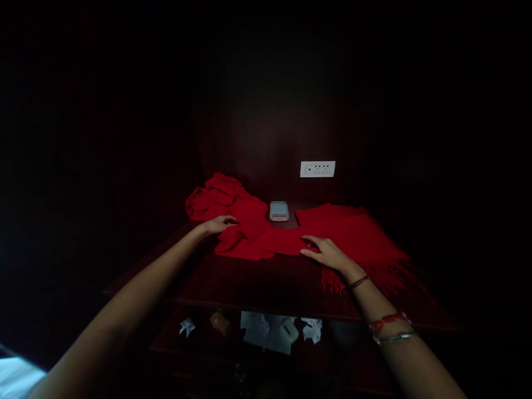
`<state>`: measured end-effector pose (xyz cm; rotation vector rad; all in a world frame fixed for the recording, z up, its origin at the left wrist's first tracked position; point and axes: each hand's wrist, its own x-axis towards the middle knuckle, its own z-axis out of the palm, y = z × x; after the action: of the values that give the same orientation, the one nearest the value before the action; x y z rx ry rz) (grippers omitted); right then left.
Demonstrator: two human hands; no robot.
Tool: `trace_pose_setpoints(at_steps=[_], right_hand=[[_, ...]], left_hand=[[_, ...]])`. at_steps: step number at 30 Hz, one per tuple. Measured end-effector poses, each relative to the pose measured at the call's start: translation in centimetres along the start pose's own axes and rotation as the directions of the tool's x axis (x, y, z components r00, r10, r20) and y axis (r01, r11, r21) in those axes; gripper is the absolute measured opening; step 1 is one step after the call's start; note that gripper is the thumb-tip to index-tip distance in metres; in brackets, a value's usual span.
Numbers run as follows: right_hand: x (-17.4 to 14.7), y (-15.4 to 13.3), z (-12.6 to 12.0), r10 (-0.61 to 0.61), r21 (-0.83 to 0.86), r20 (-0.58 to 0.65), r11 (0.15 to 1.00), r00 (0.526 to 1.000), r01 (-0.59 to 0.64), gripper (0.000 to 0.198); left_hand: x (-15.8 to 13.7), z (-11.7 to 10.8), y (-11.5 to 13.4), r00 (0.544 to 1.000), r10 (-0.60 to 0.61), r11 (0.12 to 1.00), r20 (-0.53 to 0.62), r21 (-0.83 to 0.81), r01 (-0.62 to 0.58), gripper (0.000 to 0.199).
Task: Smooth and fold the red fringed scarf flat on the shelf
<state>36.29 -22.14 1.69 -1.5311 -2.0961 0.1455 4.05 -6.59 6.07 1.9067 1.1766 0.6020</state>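
Note:
A red fringed scarf (341,230) lies on a dark wooden shelf. Its right part is spread flat, with the fringe toward the front edge, while the left part is bunched in a heap (220,194). My left hand (219,224) rests at the left side of the cloth, fingers stretched out and touching it. Over the middle fold, my right hand (326,252) has its thumb and fingers apart on the fabric. Bracelets circle my right wrist and forearm.
A small device with a lit screen (279,211) lies behind the scarf. A white power socket (317,169) is on the back wall. On the lower shelf are crumpled papers (311,330), a small orange-brown box (220,323) and a pale slotted object (288,331). The surroundings are very dark.

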Motion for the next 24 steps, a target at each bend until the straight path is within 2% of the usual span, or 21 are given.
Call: trace_pose_setpoints(at_steps=[2,4,6,7,9,11,13,14,15,16,17,19,22,24], right_hand=[[0.0,0.1,0.1,0.001,0.001,-0.003,1.0,1.0,-0.001,0.049],[0.0,0.2,0.2,-0.008,-0.001,-0.011,1.0,1.0,0.008,0.045],[0.0,0.4,0.3,-0.022,-0.004,-0.014,1.0,1.0,0.022,0.042],[0.0,0.5,0.4,-0.027,-0.005,-0.012,1.0,1.0,0.027,0.041],[0.0,0.7,0.5,-0.036,-0.007,-0.006,0.999,0.999,0.036,0.04],[0.0,0.8,0.5,-0.04,-0.01,-0.013,0.999,0.999,0.04,0.039],[0.0,0.8,0.6,-0.037,-0.014,-0.023,0.999,0.999,0.037,0.038],[0.0,0.8,0.6,-0.035,-0.017,-0.025,0.999,0.999,0.035,0.038],[0.1,0.7,0.6,-0.034,-0.021,-0.025,0.999,0.999,0.033,0.038],[0.1,0.7,0.6,-0.033,-0.026,-0.027,0.999,0.999,0.032,0.039],[0.1,0.6,0.6,-0.033,-0.031,-0.027,0.999,0.999,0.033,0.039],[0.1,0.6,0.6,-0.037,-0.039,-0.029,0.999,0.999,0.036,0.04],[0.1,0.7,0.6,-0.055,-0.045,-0.021,0.998,0.998,0.054,0.044],[0.0,0.8,0.6,-0.072,-0.039,-0.016,0.997,0.997,0.071,0.047]], left_hand=[[0.4,2.3,0.4,0.994,0.108,0.976,0.013,0.186,-0.108,0.059],[0.8,4.5,1.0,0.979,0.201,0.915,0.044,0.349,-0.203,0.064],[1.1,5.5,1.9,0.97,0.242,0.856,0.04,0.463,-0.232,0.054],[1.3,5.3,2.3,0.968,0.252,0.842,0.011,0.491,-0.225,0.045],[1.8,3.5,3.0,0.96,0.247,0.857,-0.128,0.491,-0.155,0.032],[2.1,0.1,3.3,0.914,0.208,0.906,-0.35,0.421,-0.045,0.029],[2.0,-3.7,3.2,0.797,0.167,0.937,-0.58,0.345,0.055,0.029],[1.8,-5.3,3.0,0.721,0.182,0.937,-0.669,0.341,0.08,0.026],[1.5,-6.6,2.6,0.673,0.221,0.923,-0.706,0.375,0.089,0.025],[1.1,-7.3,2.2,0.661,0.272,0.898,-0.699,0.432,0.087,0.025],[0.7,-7.5,1.7,0.676,0.319,0.861,-0.665,0.501,0.085,0.028],[0.0,-6.5,0.3,0.764,0.319,0.791,-0.562,0.601,0.112,0.044],[-0.3,-2.8,-1.8,0.892,0.087,0.771,-0.444,0.597,0.222,0.074],[0.0,-0.8,-2.6,0.937,-0.018,0.79,-0.349,0.569,0.227,0.07]])
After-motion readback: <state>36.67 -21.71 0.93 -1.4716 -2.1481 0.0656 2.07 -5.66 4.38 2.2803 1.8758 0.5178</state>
